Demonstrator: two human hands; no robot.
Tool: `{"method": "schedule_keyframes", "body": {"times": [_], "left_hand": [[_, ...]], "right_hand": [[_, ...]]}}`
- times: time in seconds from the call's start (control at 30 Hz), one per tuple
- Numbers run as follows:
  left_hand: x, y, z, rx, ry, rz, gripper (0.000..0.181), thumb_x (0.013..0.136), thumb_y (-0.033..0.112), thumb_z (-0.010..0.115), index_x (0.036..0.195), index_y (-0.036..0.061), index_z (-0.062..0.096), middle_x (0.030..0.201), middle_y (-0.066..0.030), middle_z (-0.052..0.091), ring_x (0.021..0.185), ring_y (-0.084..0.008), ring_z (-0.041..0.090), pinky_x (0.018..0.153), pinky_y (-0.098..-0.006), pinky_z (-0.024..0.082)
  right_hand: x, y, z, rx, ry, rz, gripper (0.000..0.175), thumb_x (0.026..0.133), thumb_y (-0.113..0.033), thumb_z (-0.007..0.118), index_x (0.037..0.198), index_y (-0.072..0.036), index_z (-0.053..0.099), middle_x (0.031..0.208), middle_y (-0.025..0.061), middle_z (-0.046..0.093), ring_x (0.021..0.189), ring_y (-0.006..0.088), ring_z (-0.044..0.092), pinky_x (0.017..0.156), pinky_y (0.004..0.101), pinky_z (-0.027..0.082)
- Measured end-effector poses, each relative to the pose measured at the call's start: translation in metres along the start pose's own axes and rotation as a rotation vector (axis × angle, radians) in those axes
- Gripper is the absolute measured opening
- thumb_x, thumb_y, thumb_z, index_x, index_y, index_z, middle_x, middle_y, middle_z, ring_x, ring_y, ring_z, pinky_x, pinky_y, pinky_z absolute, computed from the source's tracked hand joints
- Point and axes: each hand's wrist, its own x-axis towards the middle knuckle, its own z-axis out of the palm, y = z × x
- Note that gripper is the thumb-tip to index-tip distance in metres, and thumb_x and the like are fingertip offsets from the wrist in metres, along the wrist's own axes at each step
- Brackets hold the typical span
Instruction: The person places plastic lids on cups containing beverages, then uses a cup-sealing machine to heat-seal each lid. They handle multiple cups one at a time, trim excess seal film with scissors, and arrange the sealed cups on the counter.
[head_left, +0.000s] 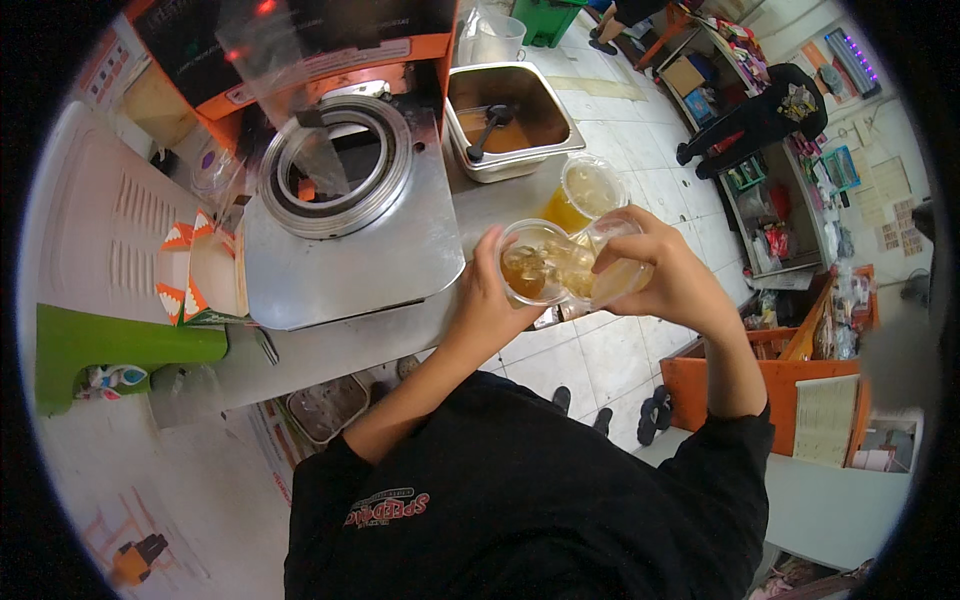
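Note:
My left hand (487, 300) holds a transparent plastic cup (523, 279) with brown liquid and ice in it, above the steel counter's edge. In my right hand (656, 274) is a second transparent plastic cup (624, 277), tipped towards the first with its mouth at that cup's rim. Ice (574, 274) lies between the two cups, seemingly sliding from the right one into the left one. Just beyond them a third plastic cup (570, 211) of yellow drink with ice on top stands on the counter.
An orange-and-black cup sealing machine (352, 285) with a ring holder and film stands left. Behind the cups is a steel pan (517, 161) of brown liquid with a black ladle (491, 131). Folded paper boxes (214, 277) sit far left. A person (780, 112) stands by shelves at right.

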Motion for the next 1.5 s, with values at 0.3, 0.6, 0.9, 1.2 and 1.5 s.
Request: {"method": "schedule_keyframes", "body": {"times": [0.3, 0.6, 0.9, 1.2, 1.5], "left_hand": [[0.005, 0.011, -0.014, -0.013, -0.055, -0.115, 0.092, 0.061, 0.024, 0.089, 0.133, 0.0025, 0.036, 0.127, -0.021, 0.052, 0.12, -0.0362, 0.052, 0.102, -0.0452, 0.04], [0.003, 0.011, -0.02, -0.014, -0.098, -0.125, 0.09, 0.064, 0.025, 0.087, 0.134, 0.0024, 0.035, 0.129, -0.0218, 0.051, 0.121, -0.0381, 0.05, 0.102, -0.0457, 0.04], [0.005, 0.013, -0.025, -0.029, -0.15, -0.133, 0.093, 0.066, 0.026, 0.087, 0.136, 0.0013, 0.031, 0.131, -0.0242, 0.047, 0.123, -0.0387, 0.048, 0.104, -0.0453, 0.039], [0.004, 0.014, -0.021, -0.065, -0.148, -0.117, 0.097, 0.066, 0.026, 0.087, 0.137, 0.0004, 0.027, 0.131, -0.0253, 0.044, 0.124, -0.0382, 0.046, 0.106, -0.0452, 0.037], [0.002, 0.004, -0.015, -0.026, -0.13, -0.065, 0.097, 0.067, 0.026, 0.086, 0.138, 0.0016, 0.025, 0.133, -0.0249, 0.042, 0.124, -0.039, 0.047, 0.105, -0.0443, 0.039]], "right_hand": [[0.04, -0.022, -0.005, -0.284, -0.308, -0.056, 0.037, 0.062, -0.014, 0.083, 0.094, -0.009, 0.065, 0.098, 0.0163, 0.057, 0.089, 0.0366, 0.063, 0.078, 0.0427, 0.053], [0.067, -0.048, -0.006, -0.551, -0.517, 0.039, 0.043, 0.062, -0.015, 0.083, 0.1, -0.014, 0.065, 0.1, 0.0145, 0.058, 0.091, 0.0353, 0.065, 0.078, 0.0438, 0.054], [0.083, -0.055, -0.006, -0.61, -0.585, -0.045, 0.069, 0.061, -0.014, 0.084, 0.122, -0.021, 0.052, 0.107, 0.0182, 0.059, 0.095, 0.039, 0.064, 0.079, 0.0459, 0.054], [0.08, -0.065, -0.005, -0.707, -0.545, -0.089, 0.089, 0.059, -0.021, 0.085, 0.135, -0.022, 0.04, 0.098, 0.016, 0.065, 0.091, 0.0387, 0.066, 0.078, 0.0443, 0.055], [0.076, -0.064, 0.001, -0.779, -0.469, -0.091, 0.095, 0.063, -0.018, 0.084, 0.144, -0.025, 0.033, 0.095, 0.0169, 0.066, 0.089, 0.0352, 0.067, 0.079, 0.0413, 0.054]]}}
